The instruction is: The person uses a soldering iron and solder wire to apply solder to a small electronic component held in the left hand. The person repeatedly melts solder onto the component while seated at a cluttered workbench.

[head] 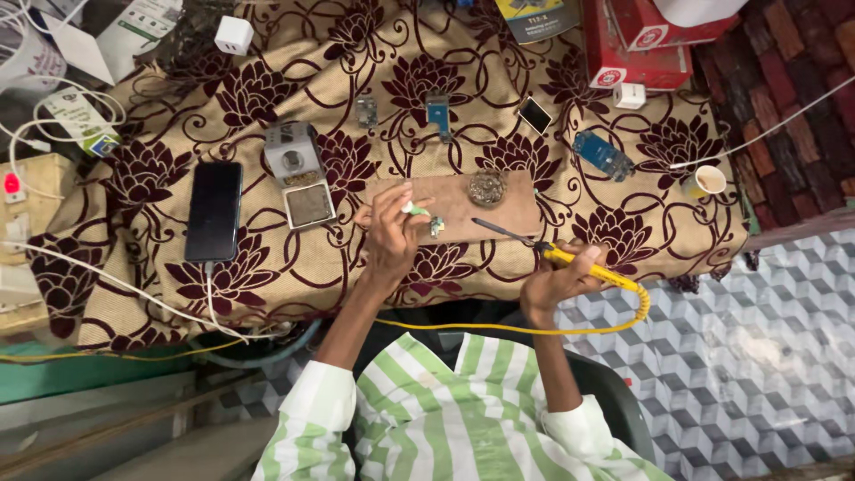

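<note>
The person sits at a table draped in a tan cloth (267,80) with dark maroon flowers, both arms in green-and-white striped sleeves reaching forward. The left hand (390,233) hovers over the near edge of a small wooden board (454,203), its fingers pinched tight on a tiny pale part (415,209); what that part is I cannot make out, and a small greenish piece (435,226) sits just beside the fingertips on the board. The right hand (557,278) is closed around the yellow handle of a soldering iron (570,258), held like a pen, its dark tip slanting up and left over the board towards the left hand but not touching it. The yellow cord (499,330) loops from the handle back across the person's lap. On the board's far side rests a round tangle of brass wool (488,187). Left of the board stands a grey soldering stand (298,174) with a square sponge tray, and further left a black phone (214,210) lies face up with a white cable plugged into it. Beyond the board lie two little circuit boards (367,110), a small dark screen (534,115) and a blue module (602,155). A small paper cup (708,181) sits near the right edge, red boxes (637,40) are stacked at the far right, and a white charger cube (233,35) lies at the far left.
</note>
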